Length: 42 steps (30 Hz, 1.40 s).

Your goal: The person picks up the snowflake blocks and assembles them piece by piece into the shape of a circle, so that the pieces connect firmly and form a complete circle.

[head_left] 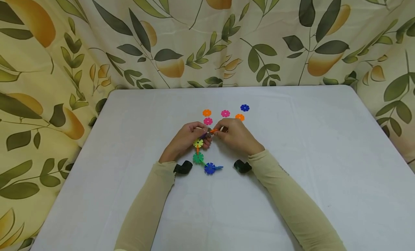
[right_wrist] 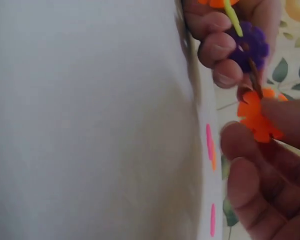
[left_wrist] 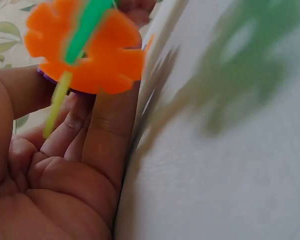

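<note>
Beige sleeves (head_left: pixel 142 211) nearest cam; L hand (head_left: pixel 189 137) + R hand (head_left: pixel 238 135) close together over white table (head_left: pixel 291 207), both on slotted flower-disc chain (head_left: pixel 196 157).
L thumb + fingers pinch purple disc (right_wrist: pixel 257 50); R thumb + fingertips pinch orange disc (right_wrist: pixel 254 115); brown disc (right_wrist: pixel 256 82), seen edge-on in R wrist view, sits btwn those two; rest of chain trails from L hand twd person, incl. yellow disc (head_left: pixel 198 143), green disc (head_left: pixel 199 158), blue disc (head_left: pixel 210 168); can't tell if trailing part touches table; past hands, loose discs lie flat: 2 orange (head_left: pixel 206 112), 2 pink (head_left: pixel 225 113), 1 dk blue (head_left: pixel 244 107); patterned curtain (head_left: pixel 201 38) at back.
</note>
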Motion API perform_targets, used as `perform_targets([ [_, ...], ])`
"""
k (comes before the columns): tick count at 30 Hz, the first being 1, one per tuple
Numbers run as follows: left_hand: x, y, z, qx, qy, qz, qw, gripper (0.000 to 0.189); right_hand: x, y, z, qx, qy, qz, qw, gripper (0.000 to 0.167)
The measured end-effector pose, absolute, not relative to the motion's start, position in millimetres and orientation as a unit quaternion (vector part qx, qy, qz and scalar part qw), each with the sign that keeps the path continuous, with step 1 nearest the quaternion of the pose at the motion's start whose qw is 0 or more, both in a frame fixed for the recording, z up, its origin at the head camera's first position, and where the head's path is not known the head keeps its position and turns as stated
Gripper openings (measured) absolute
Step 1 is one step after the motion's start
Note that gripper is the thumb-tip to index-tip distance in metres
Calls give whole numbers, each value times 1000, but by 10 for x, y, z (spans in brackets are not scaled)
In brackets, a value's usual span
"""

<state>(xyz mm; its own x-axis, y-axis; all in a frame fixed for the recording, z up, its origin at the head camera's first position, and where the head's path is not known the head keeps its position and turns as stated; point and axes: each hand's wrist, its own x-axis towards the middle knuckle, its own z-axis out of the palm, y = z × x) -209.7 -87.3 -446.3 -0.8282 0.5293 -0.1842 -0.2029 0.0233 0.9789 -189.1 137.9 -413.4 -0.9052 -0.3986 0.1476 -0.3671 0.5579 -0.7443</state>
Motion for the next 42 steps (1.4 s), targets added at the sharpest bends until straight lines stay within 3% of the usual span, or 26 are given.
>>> perform_targets([
  [11, -2119, -931, -4509, 126, 641, 694, 302, 23, -2002, 1439, -4223, -205, 873, -443, -14, 23],
  [23, -2144, -1063, -4442, 153, 628, 689, 327, 17, -2037, 1440, -4290, -273, 895, -333, 117, 44],
  [28, -2158, -1081, -4444, 157, 625, 694, 321, 17, -2054, 1426, -4256, -289, 903, -302, 95, 37],
  [35, -2146, -1079, -4459, 141, 618, 706, 317, 17, -2058, 1450, -4200, -231, 905, -353, 61, 22],
  [42, -2137, -1037, -4462, 138, 645, 688, 302, 24, -2072, 1448, -4263, -246, 915, -317, 44, 33],
])
